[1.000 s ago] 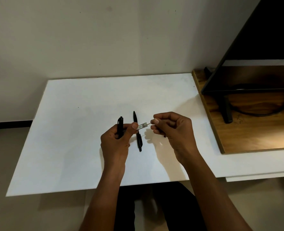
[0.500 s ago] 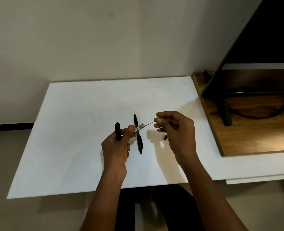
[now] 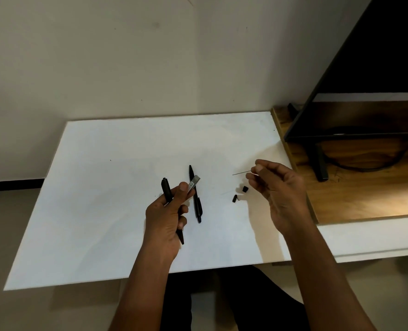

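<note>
My left hand (image 3: pixel 168 217) grips a black mechanical pencil (image 3: pixel 166 191) in its fingers and pinches a small grey lead case (image 3: pixel 194 181) with the thumb. My right hand (image 3: pixel 278 187) pinches a thin pencil lead (image 3: pixel 240 173) between thumb and forefinger, held above the white tabletop (image 3: pixel 102 187). A second black pencil (image 3: pixel 195 194) lies on the table between my hands. Two small black caps (image 3: pixel 245 189) (image 3: pixel 235 198) lie just left of my right hand.
A wooden board (image 3: pixel 365 194) sits at the right with a black monitor (image 3: pixel 356 91) on a stand (image 3: pixel 319 163) and a dark cable (image 3: pixel 365 167). A plain wall rises behind the table. My legs are under its front edge.
My right hand has drawn the thin lead out of the grey case and moved to the right, away from my left hand. The small black caps now lie uncovered on the table.
</note>
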Motion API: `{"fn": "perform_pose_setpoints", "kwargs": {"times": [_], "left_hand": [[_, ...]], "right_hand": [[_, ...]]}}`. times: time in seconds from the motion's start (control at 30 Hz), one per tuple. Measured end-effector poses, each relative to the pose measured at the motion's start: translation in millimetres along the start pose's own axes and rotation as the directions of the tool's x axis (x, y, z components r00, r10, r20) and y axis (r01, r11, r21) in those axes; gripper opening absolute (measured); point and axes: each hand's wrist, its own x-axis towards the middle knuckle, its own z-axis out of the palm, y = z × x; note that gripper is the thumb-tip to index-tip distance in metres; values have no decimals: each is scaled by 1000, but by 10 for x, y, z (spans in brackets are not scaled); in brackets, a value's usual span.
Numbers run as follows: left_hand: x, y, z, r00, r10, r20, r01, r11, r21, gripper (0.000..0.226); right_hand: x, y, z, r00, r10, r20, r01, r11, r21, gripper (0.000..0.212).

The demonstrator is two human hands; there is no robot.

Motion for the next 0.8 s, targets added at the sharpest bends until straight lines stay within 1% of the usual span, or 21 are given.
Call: {"fn": "perform_pose_setpoints", "kwargs": {"times": [0.07, 0.13, 0.2, 0.23, 0.33, 0.4, 0.47, 0.53, 0.6, 0.63, 0.7, 0.73, 0.77, 0.8], "left_hand": [[-5, -8, 8, 999, 26, 22, -27, 999, 29, 18], [-11, -23, 17, 996, 89, 30, -92, 988, 124, 9], [-19, -46, 36, 983, 179, 42, -184, 948, 261, 11], [-23, -58, 53, 974, 218, 55, -224, 927, 300, 12], [-57, -90, 126, 958, 270, 96, -287, 900, 330, 13], [-75, -108, 162, 953, 281, 112, -303, 890, 341, 12], [-82, -119, 174, 951, 276, 137, -308, 881, 359, 12], [-84, -132, 181, 947, 262, 185, -317, 854, 413, 15], [-88, -157, 186, 933, 273, 236, -358, 784, 508, 14], [-98, -170, 191, 921, 296, 253, -389, 730, 561, 14], [-105, -205, 193, 896, 359, 263, -438, 611, 659, 17], [-106, -215, 192, 888, 388, 249, -443, 567, 694, 20], [-105, -212, 188, 883, 410, 227, -437, 544, 717, 23], [-98, -202, 185, 884, 420, 207, -427, 542, 724, 23]], "right_hand": [[9, -10, -36, 998, 53, 38, -53, 999, -12, 12], [11, -20, -41, 992, 95, 81, -93, 995, -21, 10], [0, -25, -17, 978, 149, 148, -140, 988, -72, 11], [-16, -17, 7, 964, 182, 195, -162, 980, -112, 13], [-79, 42, 112, 917, 251, 310, -180, 954, -239, 17], [-107, 79, 174, 905, 263, 334, -169, 944, -284, 15], [-114, 89, 200, 908, 264, 327, -170, 942, -289, 13], [-102, 77, 182, 913, 260, 315, -169, 942, -289, 13], [-85, 60, 143, 918, 254, 305, -161, 940, -301, 11], [-75, 52, 121, 921, 252, 297, -155, 936, -315, 11], [-53, 41, 78, 927, 248, 281, -133, 919, -371, 11], [-44, 42, 57, 930, 244, 275, -113, 901, -418, 10], [-35, 50, 40, 934, 238, 265, -89, 877, -473, 9], [-25, 64, 27, 941, 230, 248, -69, 848, -525, 7]]}}
